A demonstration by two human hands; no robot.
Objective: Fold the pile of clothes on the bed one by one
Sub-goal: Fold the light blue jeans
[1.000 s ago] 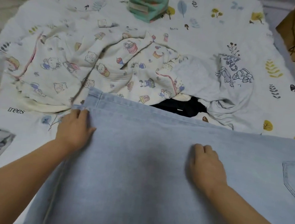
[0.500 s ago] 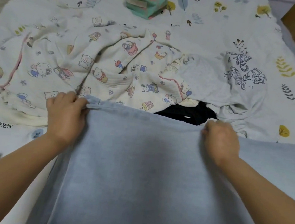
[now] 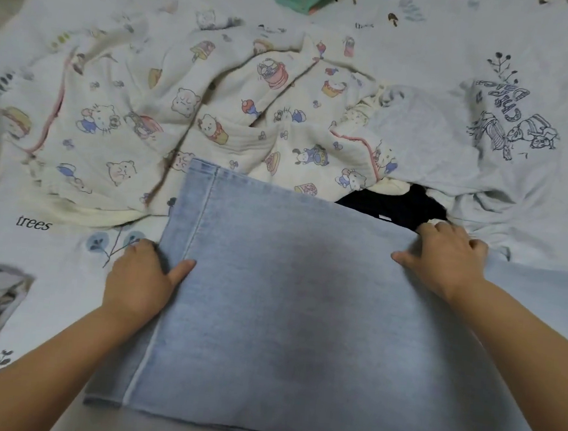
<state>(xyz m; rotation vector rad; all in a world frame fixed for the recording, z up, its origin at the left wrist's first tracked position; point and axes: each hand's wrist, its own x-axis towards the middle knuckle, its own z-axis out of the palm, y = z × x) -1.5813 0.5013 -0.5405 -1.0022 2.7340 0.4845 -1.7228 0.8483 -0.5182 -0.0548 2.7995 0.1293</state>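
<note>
Bedsheet print "trees"; folded jeans

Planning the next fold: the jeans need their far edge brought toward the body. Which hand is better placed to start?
Right, probably. The right hand already rests on the far edge of the jeans, beside the black garment. The left hand sits lower, at the side seam.

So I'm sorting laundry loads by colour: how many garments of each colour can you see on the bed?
Light blue denim jeans: 1
Cream cartoon-print garment: 1
Pale grey printed top: 1
Black garment: 1
Total: 4
</note>
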